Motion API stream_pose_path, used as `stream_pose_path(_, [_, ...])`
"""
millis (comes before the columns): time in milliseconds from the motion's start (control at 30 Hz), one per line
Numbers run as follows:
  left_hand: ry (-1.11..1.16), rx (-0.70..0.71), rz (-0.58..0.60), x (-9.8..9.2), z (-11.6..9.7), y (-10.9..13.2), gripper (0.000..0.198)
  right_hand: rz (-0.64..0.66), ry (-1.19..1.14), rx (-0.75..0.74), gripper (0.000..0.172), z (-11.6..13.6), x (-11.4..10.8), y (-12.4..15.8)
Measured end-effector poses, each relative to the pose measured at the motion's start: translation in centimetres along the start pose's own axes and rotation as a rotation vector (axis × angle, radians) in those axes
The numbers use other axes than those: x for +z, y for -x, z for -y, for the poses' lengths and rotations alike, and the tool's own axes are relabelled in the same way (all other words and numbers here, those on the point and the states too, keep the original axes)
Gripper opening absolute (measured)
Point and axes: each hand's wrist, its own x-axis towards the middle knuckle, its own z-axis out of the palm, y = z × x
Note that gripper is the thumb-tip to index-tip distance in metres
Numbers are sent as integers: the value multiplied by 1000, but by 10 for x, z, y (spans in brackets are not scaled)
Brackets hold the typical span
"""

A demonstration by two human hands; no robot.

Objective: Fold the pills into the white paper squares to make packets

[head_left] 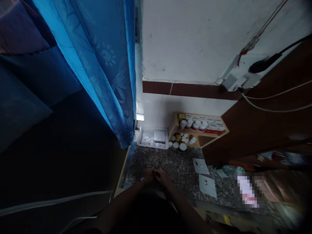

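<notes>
My left hand (148, 176) and my right hand (162, 177) meet over the speckled stone counter (168, 159), fingers closed and tips together. A tiny pale spot shows between the fingertips, too small and dark to name. A white tray (139, 143) just beyond them holds small white folded pieces and a stack of white sheets. Off to the right lie two white paper squares, the farther one (203, 169) and the nearer one (211, 191), each with a few small pill-like bits on it.
A wooden shelf (225, 131) with white-capped bottles (196, 125) and small boxes (215, 125) stands against the wall. A blue curtain (107, 65) hangs at left. Right are a clear plastic bottle (229, 170), a blurred-out patch (248, 191) and a plugged-in socket (240, 79) with cables.
</notes>
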Motion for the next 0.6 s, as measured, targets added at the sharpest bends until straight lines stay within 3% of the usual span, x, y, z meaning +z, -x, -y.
stream_pose_path(133, [-49,27,-19,4,4,1,22,25,51,-11,20,0,-1,-2])
stream_pose_path(300, [79,5,-59,12,7,-5,18,48,92,-19,18,0,1,-4])
stream_pose_path(467, [145,-32,-62,13,9,-13,22,-29,-19,35,22,-1,1,-8])
stream_pose_path(600, [114,24,-30,9,8,-16,29,-24,-122,4,25,-3,0,-18])
